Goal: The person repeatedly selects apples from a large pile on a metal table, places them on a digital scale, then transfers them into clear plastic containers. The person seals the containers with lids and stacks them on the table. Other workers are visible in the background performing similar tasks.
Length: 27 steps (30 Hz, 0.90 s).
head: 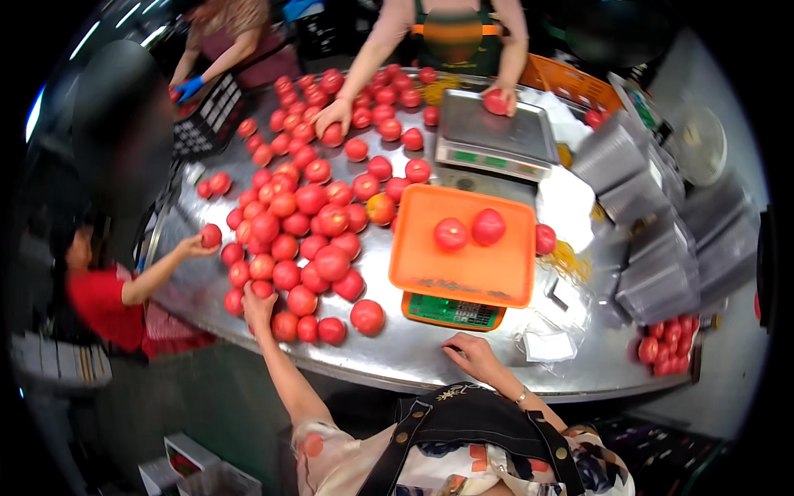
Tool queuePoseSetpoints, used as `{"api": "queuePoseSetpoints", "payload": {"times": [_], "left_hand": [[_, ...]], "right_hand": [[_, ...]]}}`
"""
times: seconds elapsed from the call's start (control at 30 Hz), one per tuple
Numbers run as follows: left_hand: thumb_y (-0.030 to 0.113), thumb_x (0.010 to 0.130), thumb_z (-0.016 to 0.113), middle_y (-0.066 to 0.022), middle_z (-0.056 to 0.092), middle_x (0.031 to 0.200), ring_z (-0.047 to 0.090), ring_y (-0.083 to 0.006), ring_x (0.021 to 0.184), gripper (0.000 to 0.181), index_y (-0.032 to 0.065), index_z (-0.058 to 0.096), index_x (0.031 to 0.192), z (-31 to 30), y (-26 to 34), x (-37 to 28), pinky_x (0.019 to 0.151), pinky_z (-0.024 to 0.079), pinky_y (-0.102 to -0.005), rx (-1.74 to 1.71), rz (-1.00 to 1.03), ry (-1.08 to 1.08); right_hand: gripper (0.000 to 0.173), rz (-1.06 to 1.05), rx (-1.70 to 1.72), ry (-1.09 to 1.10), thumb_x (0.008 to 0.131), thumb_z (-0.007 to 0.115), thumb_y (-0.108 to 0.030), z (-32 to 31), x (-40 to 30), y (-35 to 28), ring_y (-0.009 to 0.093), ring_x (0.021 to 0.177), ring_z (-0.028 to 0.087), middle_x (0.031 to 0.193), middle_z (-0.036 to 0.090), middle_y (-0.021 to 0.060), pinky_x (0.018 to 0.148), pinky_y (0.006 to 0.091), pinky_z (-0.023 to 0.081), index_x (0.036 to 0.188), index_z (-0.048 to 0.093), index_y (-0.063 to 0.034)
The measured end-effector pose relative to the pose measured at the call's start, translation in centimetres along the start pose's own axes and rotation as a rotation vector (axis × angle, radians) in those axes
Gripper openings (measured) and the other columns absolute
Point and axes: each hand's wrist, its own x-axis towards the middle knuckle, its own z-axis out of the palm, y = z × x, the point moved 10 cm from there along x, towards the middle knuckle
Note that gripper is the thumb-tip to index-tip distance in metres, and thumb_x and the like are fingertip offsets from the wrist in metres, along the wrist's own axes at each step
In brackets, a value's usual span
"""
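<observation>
My left hand [258, 305] reaches to the near left edge of a heap of red tomatoes [284, 205], its fingers on a tomato [262, 289]; whether it grips that one is not clear. My right hand [472, 354] rests on the steel table [384, 353] just below an orange digital scale [453, 311], fingers partly curled, and no object shows in it. On that scale an orange plastic tray [462, 273] bears two tomatoes [469, 230]. One tomato [379, 209] at the heap's right side is more orange than the others.
Across the table a co-worker [456, 37] touches tomatoes, one hand above a silver scale [496, 133]. At left a person in red [115, 297] holds a tomato; another wears a blue glove [188, 88] beside a black crate [211, 118]. Clear plastic containers [657, 266] and yellow rubber bands [567, 261] lie right.
</observation>
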Motion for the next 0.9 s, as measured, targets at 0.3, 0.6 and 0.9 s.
{"api": "queuePoseSetpoints", "payload": {"times": [0.3,0.6,0.9], "left_hand": [[0.022,0.066,0.082,-0.0162,0.050,0.126,0.055,-0.0375,0.109,0.073,0.0093,0.048,0.130,-1.6,38.5,-23.8,0.093,0.045,-0.0454,-0.362,0.886,-0.240],[0.018,0.071,0.081,-0.0160,0.052,0.124,0.054,-0.0311,0.111,0.074,0.0073,0.045,0.135,0.8,40.4,-28.0,0.089,0.046,-0.0408,-0.529,0.895,-0.310],[0.016,0.094,0.061,-0.0022,0.062,0.089,0.056,-0.0099,0.078,0.021,0.0020,0.062,0.109,-1.1,23.0,-24.0,0.068,0.046,-0.0245,-0.933,0.301,-0.022]], "right_hand": [[0.013,-0.039,-0.032,0.133,0.086,0.064,-0.011,-3.2,-1.6,0.3,0.029,0.080,0.065,0.089,0.066,0.0113,0.069,0.0354,0.052,0.096,0.067,-0.0035],[0.012,0.166,-0.014,0.585,0.086,0.063,-0.007,-15.2,-9.6,5.2,0.028,0.075,0.065,0.087,0.067,0.0129,0.066,0.0332,0.051,0.096,0.067,-0.0015],[0.013,0.369,-0.294,0.423,0.083,0.066,-0.008,-18.7,-14.6,13.3,0.026,0.072,0.065,0.088,0.066,0.0109,0.066,0.0363,0.050,0.094,0.067,-0.0026]]}}
